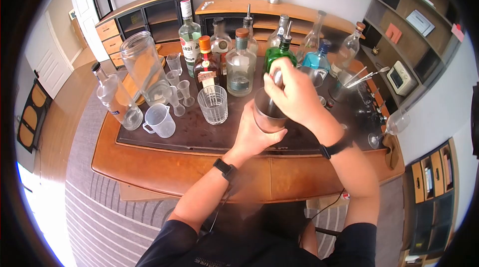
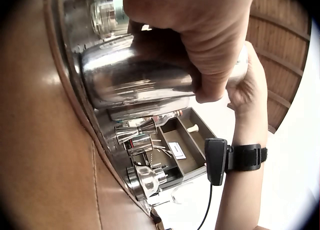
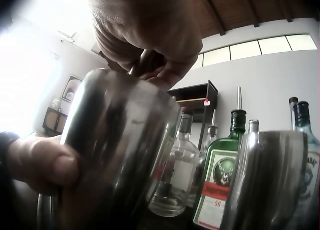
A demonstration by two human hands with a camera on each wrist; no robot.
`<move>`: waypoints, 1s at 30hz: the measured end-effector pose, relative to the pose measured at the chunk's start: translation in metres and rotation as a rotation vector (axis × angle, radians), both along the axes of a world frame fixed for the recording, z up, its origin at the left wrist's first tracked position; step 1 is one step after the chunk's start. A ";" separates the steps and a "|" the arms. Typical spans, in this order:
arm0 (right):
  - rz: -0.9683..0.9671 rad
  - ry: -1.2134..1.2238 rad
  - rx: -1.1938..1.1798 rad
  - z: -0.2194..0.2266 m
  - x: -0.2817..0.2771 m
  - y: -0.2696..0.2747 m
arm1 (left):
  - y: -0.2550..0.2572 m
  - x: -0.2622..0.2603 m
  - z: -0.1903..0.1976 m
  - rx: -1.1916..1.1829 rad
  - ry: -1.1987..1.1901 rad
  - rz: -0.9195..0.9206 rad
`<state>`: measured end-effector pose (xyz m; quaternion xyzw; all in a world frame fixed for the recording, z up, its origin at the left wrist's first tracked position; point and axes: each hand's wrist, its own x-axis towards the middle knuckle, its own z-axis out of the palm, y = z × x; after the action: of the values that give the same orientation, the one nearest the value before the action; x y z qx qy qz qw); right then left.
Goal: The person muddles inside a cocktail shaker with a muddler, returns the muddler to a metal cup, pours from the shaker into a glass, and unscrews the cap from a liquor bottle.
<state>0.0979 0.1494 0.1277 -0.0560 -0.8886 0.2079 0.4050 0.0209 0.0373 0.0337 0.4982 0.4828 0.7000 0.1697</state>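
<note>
In the head view a steel tin [image 1: 267, 115] is held over the dark mat [image 1: 199, 135] of the counter [image 1: 164, 170]; the left hand [image 1: 257, 135] is wrapped round its side from the near side; the right hand [image 1: 294, 95] is bent over its mouth, its grip closed on a thin metal tool [image 1: 276, 85] that reaches down into the tin; what kind of tool it is cannot be told. A tumbler [image 1: 213, 104] is set just left of the tin; a plastic jug [image 1: 160, 120] is seen further left; a big glass jar [image 1: 144, 67] and a row of bottles are ranged behind, a green bottle [image 1: 279, 52] among them.

In the left wrist view the tin [image 2: 135, 79] is seen on its side across the frame; the fingers [image 2: 200, 34] of the left hand are curled over its wall; the right hand [image 2: 247, 82] is seen beyond its rim; jiggers [image 2: 135, 140] are stood beside a tray [image 2: 185, 145] behind.

In the right wrist view the tin [image 3: 115, 150] fills the left half; the left thumb [image 3: 45, 165] is pressed on its wall; the right fingers [image 3: 155, 44] are pinched together above its rim round a dark stem; the green bottle [image 3: 220, 175] and a second steel cup [image 3: 267, 180] are stood to the right.
</note>
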 end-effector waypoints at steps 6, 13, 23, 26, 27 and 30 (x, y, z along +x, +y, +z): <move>0.013 0.025 -0.105 0.003 0.009 0.003 | 0.007 -0.008 -0.016 -0.034 0.015 -0.028; -0.002 0.111 -0.088 0.002 0.004 0.000 | 0.008 -0.008 -0.014 -0.015 -0.009 -0.053; 0.023 0.154 -0.125 -0.004 0.003 0.001 | 0.009 -0.008 -0.018 -0.074 -0.016 -0.025; 0.038 0.140 -0.152 -0.010 -0.001 0.002 | 0.007 -0.008 -0.012 -0.108 -0.017 -0.057; 0.036 0.140 -0.156 -0.011 -0.001 0.003 | 0.008 -0.008 -0.016 -0.112 -0.017 -0.058; 0.044 0.157 -0.160 -0.009 -0.002 0.006 | 0.011 -0.007 -0.026 -0.044 -0.023 -0.008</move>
<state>0.0962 0.1550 0.1183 -0.0524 -0.8357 0.2907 0.4629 0.0135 0.0487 0.0080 0.4881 0.4942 0.6941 0.1890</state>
